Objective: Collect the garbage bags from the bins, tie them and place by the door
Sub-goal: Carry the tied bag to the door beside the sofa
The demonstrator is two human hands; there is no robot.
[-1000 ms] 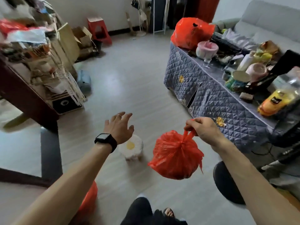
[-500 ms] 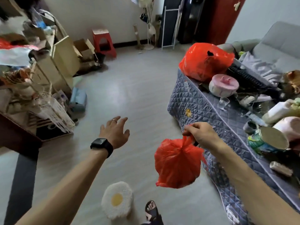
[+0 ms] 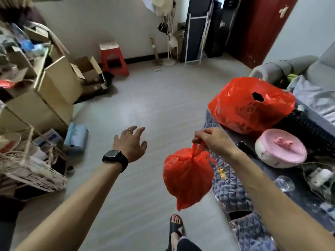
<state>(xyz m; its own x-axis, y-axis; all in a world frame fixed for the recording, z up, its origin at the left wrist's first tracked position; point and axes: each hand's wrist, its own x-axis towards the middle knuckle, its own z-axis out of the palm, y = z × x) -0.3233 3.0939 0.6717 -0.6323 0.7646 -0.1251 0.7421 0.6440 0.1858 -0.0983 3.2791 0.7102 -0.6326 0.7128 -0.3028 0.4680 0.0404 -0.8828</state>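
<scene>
- Red tied bag (image 3: 186, 180) hangs at 5 o'clock, pinched at its knot by the right hand (image 3: 215, 142).
- Left hand (image 3: 131, 144) is spread, empty.
- Risk: the thin pinch may slip; the bag may brush the table (image 3: 233, 189).

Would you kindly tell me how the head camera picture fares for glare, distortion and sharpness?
Head view: pale glare on the floor mid-room; the wide lens tilts the red door and cardboard boxes outward; the tied red bag in the right hand is fairly sharp, the frame edges softer.
</scene>
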